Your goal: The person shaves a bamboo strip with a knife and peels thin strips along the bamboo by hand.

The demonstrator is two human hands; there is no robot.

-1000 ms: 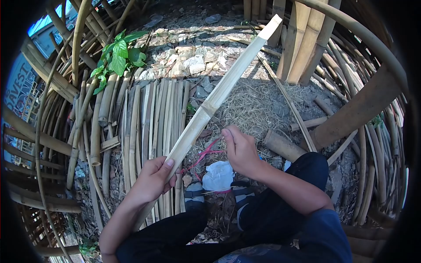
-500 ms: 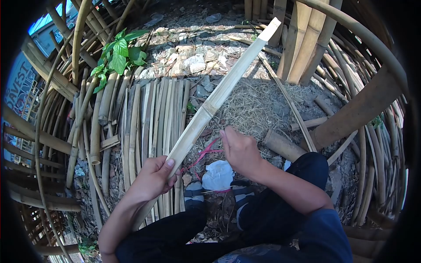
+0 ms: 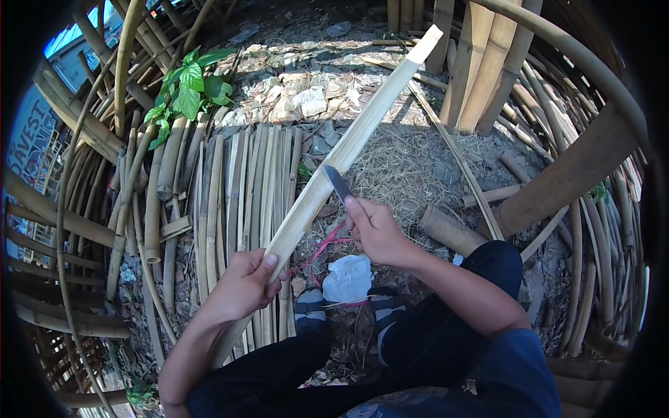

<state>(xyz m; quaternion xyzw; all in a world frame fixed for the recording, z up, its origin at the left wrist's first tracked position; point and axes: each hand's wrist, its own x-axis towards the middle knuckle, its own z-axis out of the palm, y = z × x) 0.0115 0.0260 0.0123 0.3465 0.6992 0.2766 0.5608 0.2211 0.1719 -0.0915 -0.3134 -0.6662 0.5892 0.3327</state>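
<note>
My left hand is closed around the lower part of a long split bamboo strip, thumb on its pale inner face. The strip slants up and away to the right, its far end raised. My right hand grips a knife; its handle is hidden in the fingers. The dark blade lies against the strip near its middle, at the node. Beneath the hands, pink string and a crumpled white piece rest on the ground by my feet.
A row of split bamboo strips lies to the left. Shavings cover the ground ahead. Thick bamboo poles stand at the right, with a short bamboo piece close to my knee. A leafy plant grows at the upper left.
My right hand has turned, and the knife blade now shows against the strip at the node. My left hand and the strip have hardly moved.
</note>
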